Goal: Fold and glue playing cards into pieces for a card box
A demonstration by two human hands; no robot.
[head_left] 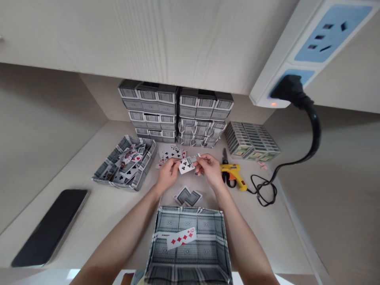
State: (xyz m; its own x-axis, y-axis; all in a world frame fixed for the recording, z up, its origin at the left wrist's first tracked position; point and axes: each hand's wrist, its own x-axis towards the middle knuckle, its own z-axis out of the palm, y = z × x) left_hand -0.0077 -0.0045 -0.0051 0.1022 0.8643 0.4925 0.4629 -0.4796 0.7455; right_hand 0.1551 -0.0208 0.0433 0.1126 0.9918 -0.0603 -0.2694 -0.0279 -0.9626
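A playing card with black clubs (186, 166) is held up between my two hands over the table. My left hand (167, 174) pinches its left edge. At the card's right end, the fingers of my right hand (210, 169) are closed on it, by a strip with a grey printed back. Loose cards (170, 152) lie face up just behind my left hand. Closer to me, some cards (187, 196) rest face down. Below my hands stands an open box made of playing cards (190, 261), with a six of diamonds (182, 238) inside.
A card-built tray (138, 180) of loose cards sits left, near a black phone (50, 227). Stacked card-built boxes (154, 101) and packed card decks (252, 140) stand behind. Right are a yellow glue gun (234, 174), black scissors (225, 160) and a plugged-in cord (316, 130).
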